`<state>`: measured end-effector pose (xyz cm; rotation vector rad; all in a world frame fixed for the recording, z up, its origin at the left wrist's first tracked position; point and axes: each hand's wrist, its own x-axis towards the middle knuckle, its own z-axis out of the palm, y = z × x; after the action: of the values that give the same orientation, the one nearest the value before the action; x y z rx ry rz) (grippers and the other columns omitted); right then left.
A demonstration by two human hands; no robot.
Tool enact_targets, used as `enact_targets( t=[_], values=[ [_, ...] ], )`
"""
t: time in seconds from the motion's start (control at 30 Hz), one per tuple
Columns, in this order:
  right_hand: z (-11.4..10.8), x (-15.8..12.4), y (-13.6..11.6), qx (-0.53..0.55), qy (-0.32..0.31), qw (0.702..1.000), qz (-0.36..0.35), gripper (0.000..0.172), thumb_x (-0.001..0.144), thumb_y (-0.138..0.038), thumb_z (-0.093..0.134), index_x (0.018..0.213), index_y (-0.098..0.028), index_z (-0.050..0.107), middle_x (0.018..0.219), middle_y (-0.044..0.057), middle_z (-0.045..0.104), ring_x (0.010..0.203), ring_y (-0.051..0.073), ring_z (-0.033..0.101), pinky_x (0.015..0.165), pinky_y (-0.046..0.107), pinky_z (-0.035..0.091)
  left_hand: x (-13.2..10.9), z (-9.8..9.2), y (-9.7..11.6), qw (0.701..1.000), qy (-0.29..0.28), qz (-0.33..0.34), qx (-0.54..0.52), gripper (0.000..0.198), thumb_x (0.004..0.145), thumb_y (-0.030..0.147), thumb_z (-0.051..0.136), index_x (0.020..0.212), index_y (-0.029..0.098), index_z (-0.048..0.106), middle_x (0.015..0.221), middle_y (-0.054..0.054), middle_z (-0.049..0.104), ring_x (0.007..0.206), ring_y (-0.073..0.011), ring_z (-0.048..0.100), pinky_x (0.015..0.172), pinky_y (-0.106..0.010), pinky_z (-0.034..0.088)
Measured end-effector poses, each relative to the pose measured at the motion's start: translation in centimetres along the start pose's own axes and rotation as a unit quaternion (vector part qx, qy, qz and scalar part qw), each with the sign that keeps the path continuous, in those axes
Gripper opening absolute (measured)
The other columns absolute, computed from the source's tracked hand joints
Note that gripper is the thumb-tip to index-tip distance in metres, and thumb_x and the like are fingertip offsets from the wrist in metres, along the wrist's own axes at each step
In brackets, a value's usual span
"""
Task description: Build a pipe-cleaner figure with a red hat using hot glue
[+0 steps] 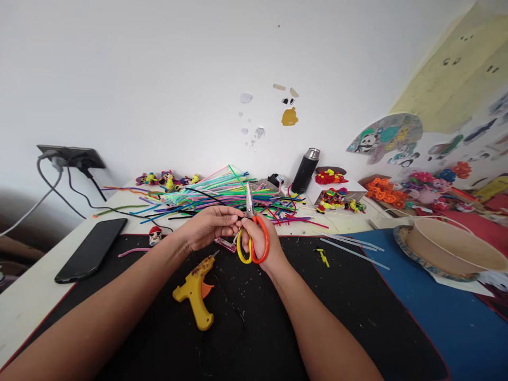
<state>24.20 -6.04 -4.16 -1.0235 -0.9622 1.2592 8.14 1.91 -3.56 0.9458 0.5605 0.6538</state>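
Note:
Over the black mat [262,328], my right hand [260,238] holds a pair of scissors [261,241] with one red and one yellow handle loop, blades pointing up and away. Close beside it, my left hand [212,227] is closed in a pinch, its fingertips meeting those of the right hand. A small dark bit shows between the fingertips, too small to name. Below the hands lies a yellow glue gun [196,291] with an orange trigger. Just behind them spreads a pile of colourful pipe cleaners [206,190].
At left are a black phone [91,248] and a small figure with a red hat [155,235]. Clear glue sticks [353,251], yellow pipe cleaner pieces [323,257] and a round basket [440,254] lie at right. A black flask [305,172] stands by the wall.

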Motion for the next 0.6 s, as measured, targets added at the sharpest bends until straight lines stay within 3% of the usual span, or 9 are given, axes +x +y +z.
enact_targets(
  t=[0.6],
  values=[
    [0.0, 0.2, 0.3, 0.02, 0.0, 1.0, 0.003, 0.027, 0.085, -0.043, 0.068, 0.085, -0.021, 0.052, 0.05, -0.008, 0.054, 0.035, 0.01, 0.046, 0.037, 0.02, 0.033, -0.3, 2.1, 0.8, 0.995, 0.084, 0.054, 0.012, 0.01, 0.074, 0.007, 0.084, 0.083, 0.008, 0.079, 0.073, -0.008, 0.078, 0.06, -0.0119, 0.072, 0.058, -0.015, 0.059]
  ],
)
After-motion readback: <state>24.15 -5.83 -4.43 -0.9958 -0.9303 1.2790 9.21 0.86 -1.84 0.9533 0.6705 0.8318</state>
